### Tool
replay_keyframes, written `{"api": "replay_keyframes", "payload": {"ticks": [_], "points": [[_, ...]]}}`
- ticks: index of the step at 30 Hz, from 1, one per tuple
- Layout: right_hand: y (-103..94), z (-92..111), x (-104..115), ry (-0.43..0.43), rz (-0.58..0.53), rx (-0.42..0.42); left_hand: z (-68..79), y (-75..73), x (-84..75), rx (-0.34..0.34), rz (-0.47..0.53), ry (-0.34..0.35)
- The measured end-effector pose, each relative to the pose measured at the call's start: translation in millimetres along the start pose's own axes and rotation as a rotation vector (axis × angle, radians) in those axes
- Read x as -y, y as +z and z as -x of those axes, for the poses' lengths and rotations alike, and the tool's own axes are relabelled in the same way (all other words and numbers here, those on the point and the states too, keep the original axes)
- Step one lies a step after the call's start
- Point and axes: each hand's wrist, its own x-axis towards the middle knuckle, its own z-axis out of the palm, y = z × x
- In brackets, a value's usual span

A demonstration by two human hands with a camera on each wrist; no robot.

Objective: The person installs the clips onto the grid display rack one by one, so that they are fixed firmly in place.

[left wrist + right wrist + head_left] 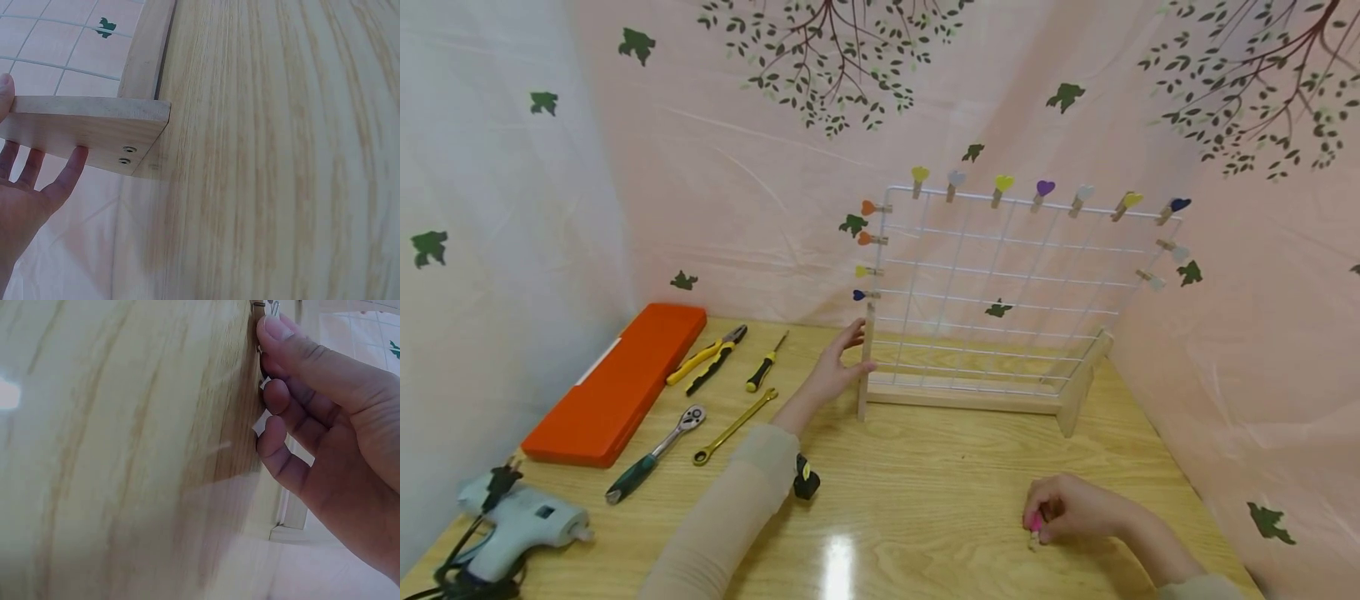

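My left hand (831, 371) holds the left upright (862, 396) of a wooden stand, thumb on its front and fingers on the outer side. In the left wrist view, the fingertips press on this board (75, 128) near two screw heads. A white wire grid (977, 198) stands upright in the stand, with heart-topped clothespins clipped along its top and both sides. Low over the table at the front right, my right hand (1075, 508) pinches a small clothespin with a pink heart (1037, 522). Its fingers partly hide the clothespin in the right wrist view.
On the left lie an orange case (617, 383), pliers (707, 358), a screwdriver (762, 372), a wrench (733, 429) and a ratchet (658, 454). A glue gun (523, 521) with its cord sits at the front left corner. Printed cloth walls surround the wooden table (925, 475).
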Motion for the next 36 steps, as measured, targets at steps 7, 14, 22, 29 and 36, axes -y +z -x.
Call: {"api": "replay_keyframes", "payload": {"ticks": [7, 14, 22, 29, 36], "points": [[-1.6, -1, 5, 0.068, 0.037, 0.009, -0.3, -0.1, -1.3, 0.004, 0.014, 0.009], [-11.2, -2, 12, 0.083, 0.044, -0.064, -8.1, 2.9, 24.1, -0.023, 0.000, 0.006], [-28.1, -8, 26, 0.045, 0.101, -0.409, -3.7, 0.8, 9.4, -0.007, 0.018, 0.010], [-46.5, -16, 46, 0.091, 0.138, -0.812, 2.4, -1.6, -9.0, 0.020, 0.009, -0.011], [-69.3, -16, 65, 0.046, 0.101, -1.061, 2.6, -1.1, -9.6, 0.019, 0.012, -0.026]]}}
